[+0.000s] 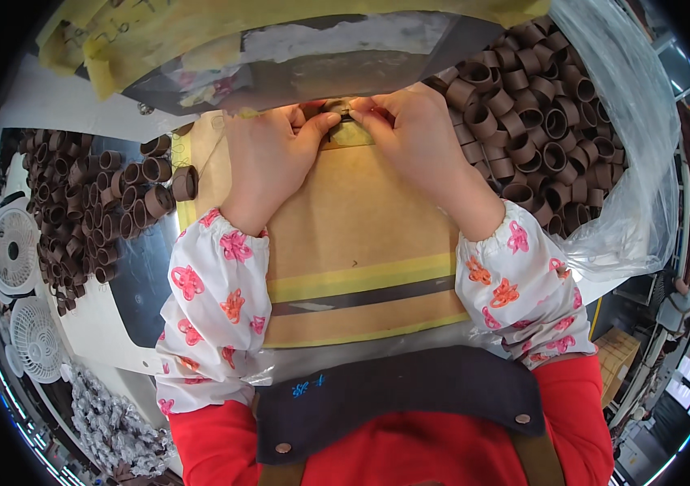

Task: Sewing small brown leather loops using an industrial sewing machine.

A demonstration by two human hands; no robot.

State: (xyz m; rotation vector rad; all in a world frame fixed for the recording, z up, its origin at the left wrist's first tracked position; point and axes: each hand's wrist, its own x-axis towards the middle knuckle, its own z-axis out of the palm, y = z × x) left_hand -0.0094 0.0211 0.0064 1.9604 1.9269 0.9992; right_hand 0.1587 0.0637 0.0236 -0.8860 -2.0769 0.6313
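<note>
My left hand [273, 154] and my right hand [419, 134] meet at the front edge of a machine head [345, 61]. The thumbs and fingertips of both are pinched close together. A small dark brownish piece [340, 107] shows between them, lit by a warm light; its shape is mostly hidden by my fingers and the machine. Below the hands lies a tan work surface [361, 211] with yellow tape strips. My wrists hover over it in white flowered sleeves.
Loose brown band loops [65, 206] lie heaped on the left, some at the dark panel's edge. More brown loops [535, 121] fill a transparent plastic bag [653, 186] on the right. White fans [12, 251] stand at far left, above crumpled silvery material [114, 421].
</note>
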